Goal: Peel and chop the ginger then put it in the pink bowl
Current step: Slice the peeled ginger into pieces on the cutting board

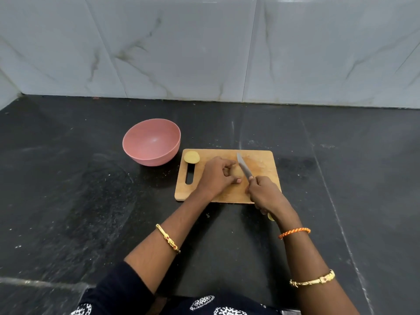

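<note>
On a wooden cutting board (261, 160), the left hand (216, 176) pinches a ginger piece (237, 172) while the right hand (264, 194) grips a knife (244, 167) just beside those fingertips, so a slip could nick them; the pink bowl (151, 142) waits beyond the left hand.

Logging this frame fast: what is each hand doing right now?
Left hand: fingers curled round the ginger piece, holding it on the cutting board.
Right hand: grips the knife by its handle, blade against the ginger piece.
</note>
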